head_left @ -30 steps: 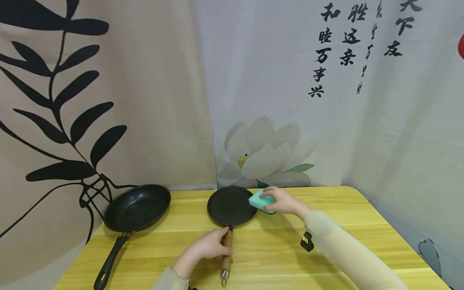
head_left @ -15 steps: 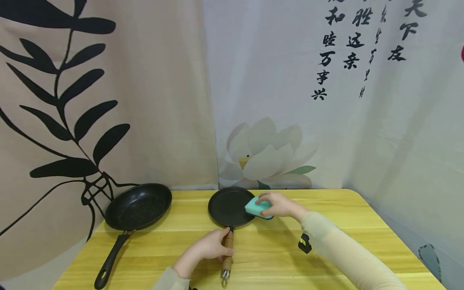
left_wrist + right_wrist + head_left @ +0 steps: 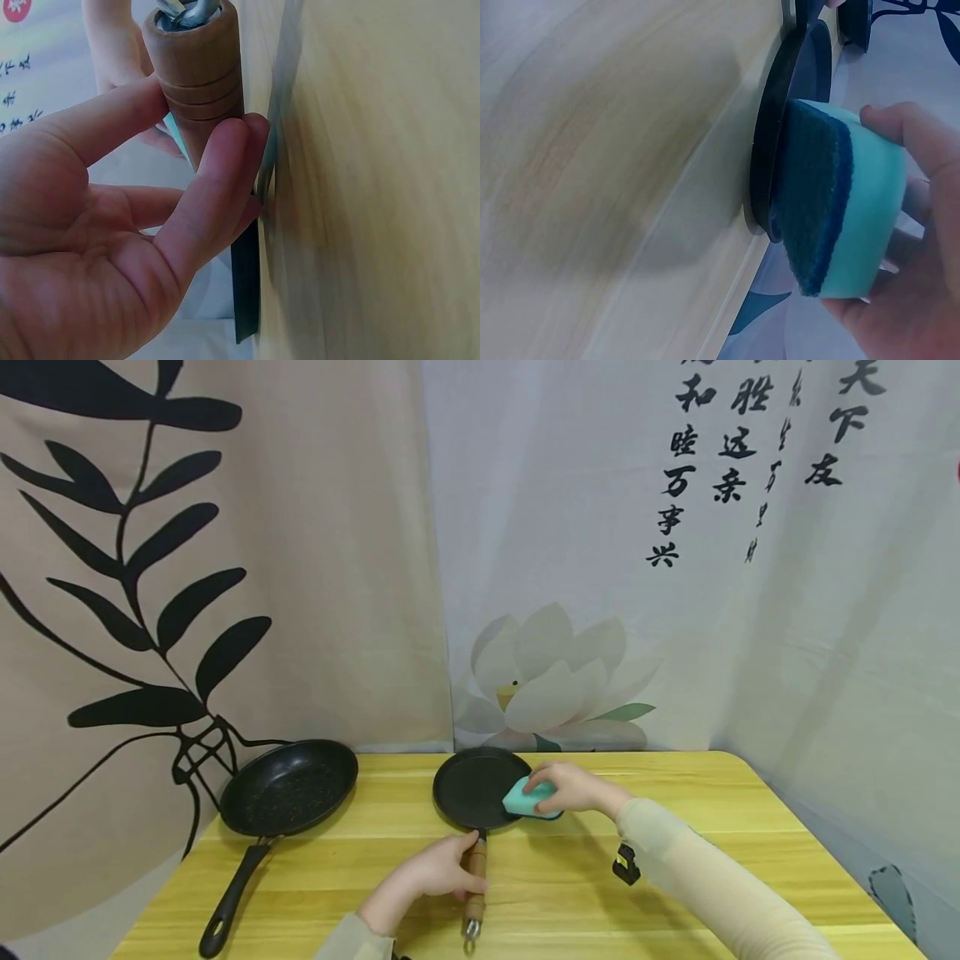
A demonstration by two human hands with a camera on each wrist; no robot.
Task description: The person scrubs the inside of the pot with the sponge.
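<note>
- Where the view ends at the back, we see a big pale cloth (image 3: pixel 337 568) with dark leaves (image 3: pixel 172 539), black writing (image 3: pixel 678 485) and a white flower (image 3: pixel 558 681) on it.
- In front of it we find a yellow wood table (image 3: pixel 570 893) with stripes.
- We see a pale right sleeve (image 3: pixel 727 881) reaching in from the bottom right, and a bit of pale left sleeve (image 3: pixel 352 941) at the bottom.
- On the left side of the table we see the big pan (image 3: pixel 288 789), round and black, with a black handle (image 3: pixel 234 902) that points toward us.
- Near the back edge, in the middle, we spot the small pan (image 3: pixel 476 785). It is flat and black, and its wooden handle (image 3: pixel 476 906) points toward us too.
- We see the right hand (image 3: pixel 573 787) gripping a sponge, with the thumb on one side and fingers on the other.
- We see the left hand (image 3: pixel 438 868) gripping the wooden handle, thumb and fingers bent around it.
- The sponge (image 3: pixel 528 797) is mint green with a dark blue side. We see it tilted at the small pan's right edge, dark side toward the pan; we cannot tell if they touch.
- By the right wrist we see a little black box (image 3: pixel 626 864).
- Smallest, we see a metal ring (image 3: pixel 470 943) at the wooden handle's end.
</note>
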